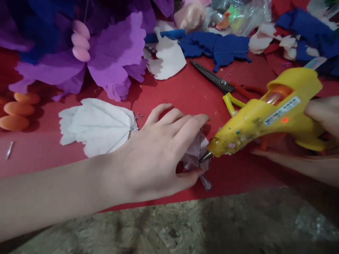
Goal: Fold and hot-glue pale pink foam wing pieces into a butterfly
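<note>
Head view: the left hand (159, 155) lies flat and low on the red bench (185, 95), close to its near edge. Its thumb and fingers pinch a small crumpled paper (196, 150). The right hand (321, 120) is closed around the handle of a yellow glue gun (265, 120). The gun slants from the upper right down to the lower left. Its tip (205, 156) touches the paper's right side, or is just about on it. The paper lies left of the gun, and the left hand is the nearer one. A white petal (95, 125) lies just beyond the left wrist. Scissors (214, 79) and a purple flower (113, 53) lie farther back.
</note>
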Demonstrator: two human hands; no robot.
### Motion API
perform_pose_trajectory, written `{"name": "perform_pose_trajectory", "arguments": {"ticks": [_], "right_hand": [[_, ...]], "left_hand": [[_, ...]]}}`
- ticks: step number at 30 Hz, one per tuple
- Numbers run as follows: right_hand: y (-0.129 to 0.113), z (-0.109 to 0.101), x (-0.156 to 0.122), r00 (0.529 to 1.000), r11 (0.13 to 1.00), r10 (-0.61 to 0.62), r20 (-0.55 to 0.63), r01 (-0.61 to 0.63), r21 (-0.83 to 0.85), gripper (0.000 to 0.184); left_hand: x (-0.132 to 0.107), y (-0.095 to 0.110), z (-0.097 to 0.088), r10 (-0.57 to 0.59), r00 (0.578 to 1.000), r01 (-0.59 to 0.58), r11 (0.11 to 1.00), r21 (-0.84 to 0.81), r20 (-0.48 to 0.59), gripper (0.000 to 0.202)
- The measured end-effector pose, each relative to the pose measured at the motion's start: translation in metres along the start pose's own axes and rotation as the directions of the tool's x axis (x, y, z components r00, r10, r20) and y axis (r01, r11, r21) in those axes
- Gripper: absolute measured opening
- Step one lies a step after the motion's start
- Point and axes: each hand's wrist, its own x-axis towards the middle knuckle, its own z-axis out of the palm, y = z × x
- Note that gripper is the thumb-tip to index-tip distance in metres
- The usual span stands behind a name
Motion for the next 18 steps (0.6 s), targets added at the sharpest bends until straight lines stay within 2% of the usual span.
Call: {"name": "perform_pose_trajectory", "arguments": {"ticks": [2,8,14,18], "right_hand": [[0.003,0.000,0.000,0.996,0.996,-0.086,-0.032,0.086,0.000,0.054],[0.015,0.008,-0.006,0.975,0.981,-0.194,-0.111,0.194,-0.013,0.047],[0.012,0.008,-0.005,0.992,0.993,-0.100,-0.083,0.104,0.047,0.050],[0.012,0.006,-0.005,0.993,0.994,-0.102,-0.066,0.103,0.024,0.046]], "left_hand": [[0.000,0.000,0.000,-0.002,1.000,0.002,1.000,0.000,0.003,0.046],[0.001,-0.001,0.000,-0.002,1.000,0.002,1.000,0.005,0.006,0.046],[0.001,-0.001,0.001,-0.012,1.000,0.013,1.000,-0.003,0.008,0.043],[0.000,-0.002,0.001,-0.003,1.000,0.003,1.000,-0.003,0.006,0.048]]}}
